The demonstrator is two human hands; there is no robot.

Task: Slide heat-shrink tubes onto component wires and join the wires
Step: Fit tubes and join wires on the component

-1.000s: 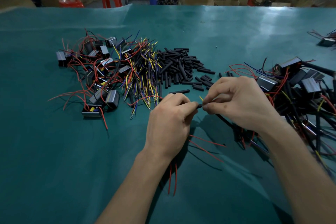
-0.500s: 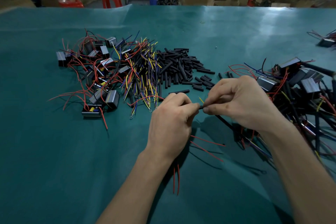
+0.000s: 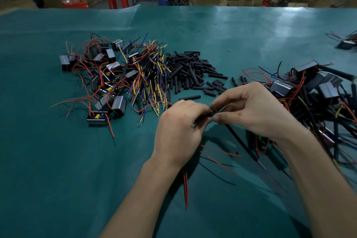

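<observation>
The short black heat-shrink tube [image 3: 209,115] is pinched by left hand [image 3: 178,131] and right hand [image 3: 251,112]. The yellow wire tip seen earlier is now covered; sleeving is judged nearly complete.

A short black heat-shrink tube [image 3: 204,117] is pinched between the fingertips of both hands above the middle of the green table [image 3: 251,31], with a black wire [image 3: 239,141] trailing from it down toward the near right and two red wires [image 3: 218,162] lying flat just below. A loose heap of black heat-shrink tubes [image 3: 189,71] lies toward the table's centre, one tube [image 3: 190,97] apart at its near edge. Beside that heap on the left lies a tangle of small black components [image 3: 108,81] with red, yellow and blue leads, and a second tangle of components [image 3: 316,91] sits by the right edge.
</observation>
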